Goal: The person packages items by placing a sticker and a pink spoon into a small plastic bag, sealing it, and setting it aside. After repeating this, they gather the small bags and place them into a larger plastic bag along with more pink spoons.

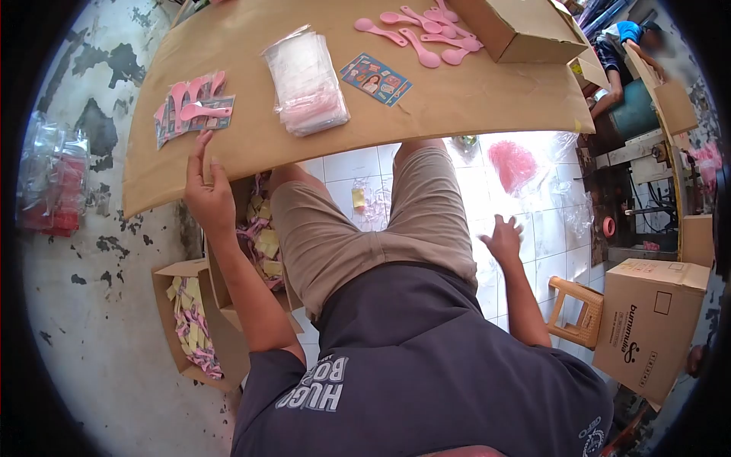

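My left hand (210,196) is at the table's left front edge, fingers stretched out, holding nothing. Just beyond its fingertips lie several pink spoons (195,102) with printed cards, seemingly in clear packets. My right hand (503,241) hangs away from the table over the tiled floor, fingers apart and slightly blurred, with nothing in it. A stack of clear plastic bags (306,82) lies mid-table. Beside it rests a small pile of blue printed cards (375,79). Loose pink spoons (426,34) are heaped farther back, to the right.
A cardboard box (533,30) stands at the table's back right. Under the table and to my left, open boxes (172,320) hold pink and yellow pieces. On the right are a plastic stool (575,311), a large carton (647,327) and another person (626,38).
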Available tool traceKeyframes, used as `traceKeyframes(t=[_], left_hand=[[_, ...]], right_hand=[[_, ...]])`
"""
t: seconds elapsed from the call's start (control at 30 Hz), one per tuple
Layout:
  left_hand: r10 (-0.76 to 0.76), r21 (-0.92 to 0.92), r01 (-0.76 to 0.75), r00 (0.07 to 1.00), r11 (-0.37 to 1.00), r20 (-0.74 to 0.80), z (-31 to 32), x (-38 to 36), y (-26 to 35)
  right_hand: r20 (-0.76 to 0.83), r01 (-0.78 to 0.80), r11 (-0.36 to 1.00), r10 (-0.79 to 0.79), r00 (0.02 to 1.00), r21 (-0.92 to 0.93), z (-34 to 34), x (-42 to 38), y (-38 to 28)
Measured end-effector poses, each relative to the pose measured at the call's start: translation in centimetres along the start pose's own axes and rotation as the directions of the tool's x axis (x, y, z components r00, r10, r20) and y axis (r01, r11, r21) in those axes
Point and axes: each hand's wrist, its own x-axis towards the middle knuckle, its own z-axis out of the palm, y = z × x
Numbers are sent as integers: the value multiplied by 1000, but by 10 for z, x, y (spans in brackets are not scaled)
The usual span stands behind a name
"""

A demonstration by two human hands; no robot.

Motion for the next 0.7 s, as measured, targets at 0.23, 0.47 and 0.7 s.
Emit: traceKeyframes(t=[0.23, 0.47, 0.7], left_hand=[[11, 370, 13, 998, 929, -62, -10, 7, -9], [-82, 23, 84, 995, 996, -64, 38, 13, 18], [-300, 26, 300, 941, 954, 154, 74, 62, 34]], right_hand=[[388, -325, 926, 233, 892, 191, 28, -18, -5], [468, -334, 619, -62, 882, 711, -82, 55, -161], [-14, 263, 306, -628, 778, 915, -244, 86, -225]])
